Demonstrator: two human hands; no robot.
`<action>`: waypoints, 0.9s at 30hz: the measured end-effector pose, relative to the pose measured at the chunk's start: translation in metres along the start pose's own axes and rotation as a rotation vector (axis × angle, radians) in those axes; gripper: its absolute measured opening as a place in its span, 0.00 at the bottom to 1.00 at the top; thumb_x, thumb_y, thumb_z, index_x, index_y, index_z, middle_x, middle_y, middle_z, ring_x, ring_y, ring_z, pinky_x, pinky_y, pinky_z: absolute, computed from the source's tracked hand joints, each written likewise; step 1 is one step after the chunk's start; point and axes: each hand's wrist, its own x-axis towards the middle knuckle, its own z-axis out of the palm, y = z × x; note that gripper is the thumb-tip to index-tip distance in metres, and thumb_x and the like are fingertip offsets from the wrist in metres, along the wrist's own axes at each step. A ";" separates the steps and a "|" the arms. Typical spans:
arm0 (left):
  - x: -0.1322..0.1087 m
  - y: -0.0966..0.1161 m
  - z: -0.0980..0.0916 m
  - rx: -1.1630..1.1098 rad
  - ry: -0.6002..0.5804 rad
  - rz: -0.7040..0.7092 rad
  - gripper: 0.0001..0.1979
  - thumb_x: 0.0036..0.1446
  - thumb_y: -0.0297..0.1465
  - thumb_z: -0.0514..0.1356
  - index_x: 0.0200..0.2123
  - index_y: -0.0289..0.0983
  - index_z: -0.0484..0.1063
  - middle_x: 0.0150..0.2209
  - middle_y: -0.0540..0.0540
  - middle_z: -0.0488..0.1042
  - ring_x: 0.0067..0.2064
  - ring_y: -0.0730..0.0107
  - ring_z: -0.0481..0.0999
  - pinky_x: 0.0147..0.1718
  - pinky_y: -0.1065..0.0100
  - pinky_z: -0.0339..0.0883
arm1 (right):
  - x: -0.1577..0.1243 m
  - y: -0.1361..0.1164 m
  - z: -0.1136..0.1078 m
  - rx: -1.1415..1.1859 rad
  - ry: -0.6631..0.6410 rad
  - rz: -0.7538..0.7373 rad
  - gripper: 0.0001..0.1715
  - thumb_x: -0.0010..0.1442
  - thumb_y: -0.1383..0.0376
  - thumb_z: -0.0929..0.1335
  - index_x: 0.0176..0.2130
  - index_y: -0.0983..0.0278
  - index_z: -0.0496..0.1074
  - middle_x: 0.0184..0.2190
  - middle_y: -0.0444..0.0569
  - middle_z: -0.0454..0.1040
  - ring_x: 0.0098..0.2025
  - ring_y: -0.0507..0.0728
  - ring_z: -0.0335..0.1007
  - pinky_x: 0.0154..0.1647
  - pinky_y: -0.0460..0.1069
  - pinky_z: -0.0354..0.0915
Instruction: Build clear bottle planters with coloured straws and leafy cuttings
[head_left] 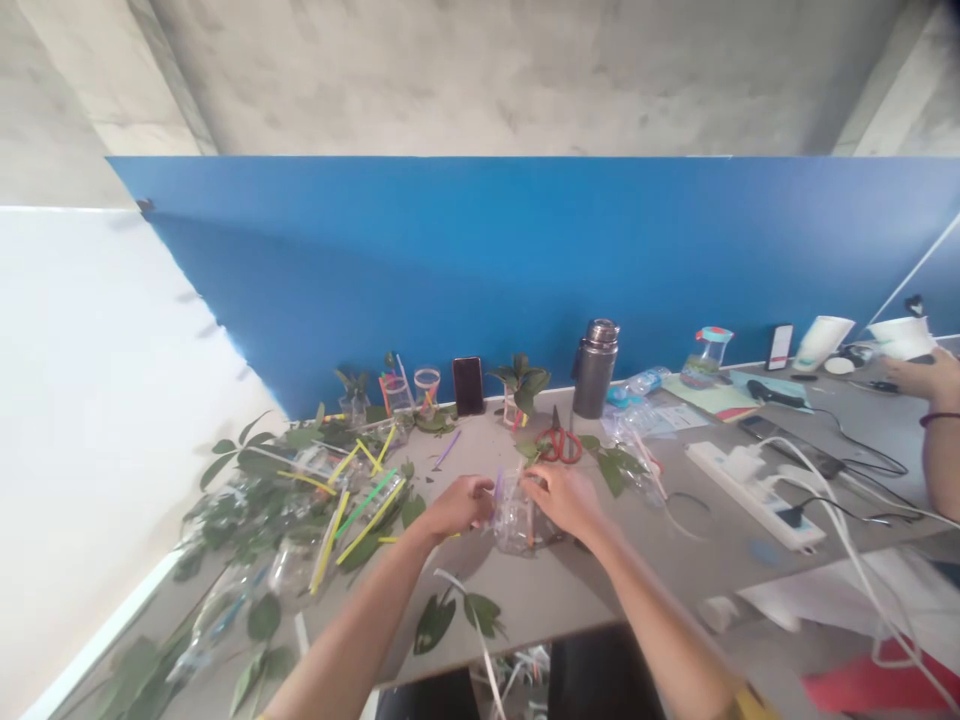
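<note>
A clear plastic container point(514, 528) stands near the table's front edge between my hands, with colored strips showing in it. My left hand point(463, 505) is at its left side, fingers curled by a purple strip point(499, 488); what they grip, if anything, is too small to tell. My right hand point(562, 495) reaches over the container's right rim, its fingers bent at the top; whether they pinch something is hidden. Just behind lie red-handled scissors point(559, 445) beside green leaves point(616, 465). Two leaves point(433, 624) and a white strip lie in front.
Leafy branches and yellow and green straws point(367, 515) cover the left side. A phone point(469, 386), a dark thermos point(596, 370) and a cup with leaves point(517, 395) stand at the back. A power strip point(754, 498) with cables lies right; another person's hand point(922, 378) is at far right.
</note>
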 end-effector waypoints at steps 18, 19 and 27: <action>-0.027 0.023 0.063 0.315 0.371 0.046 0.37 0.48 0.32 0.70 0.63 0.38 0.67 0.58 0.34 0.76 0.58 0.45 0.76 0.57 0.54 0.67 | -0.027 0.040 0.034 0.547 0.176 0.121 0.11 0.56 0.55 0.66 0.29 0.60 0.68 0.26 0.45 0.77 0.30 0.58 0.74 0.33 0.50 0.66; -0.026 0.023 0.064 0.314 0.371 0.046 0.38 0.48 0.29 0.69 0.64 0.37 0.67 0.60 0.33 0.75 0.59 0.45 0.75 0.58 0.54 0.66 | -0.031 0.043 0.032 0.540 0.185 0.129 0.11 0.57 0.55 0.66 0.30 0.60 0.69 0.26 0.46 0.78 0.30 0.58 0.75 0.34 0.50 0.67; -0.028 0.013 0.062 0.234 0.253 0.022 0.37 0.48 0.28 0.66 0.64 0.38 0.68 0.59 0.37 0.77 0.57 0.52 0.77 0.59 0.59 0.68 | -0.054 0.065 0.026 0.660 0.151 0.196 0.25 0.61 0.43 0.62 0.35 0.61 0.73 0.32 0.54 0.81 0.33 0.62 0.78 0.31 0.51 0.69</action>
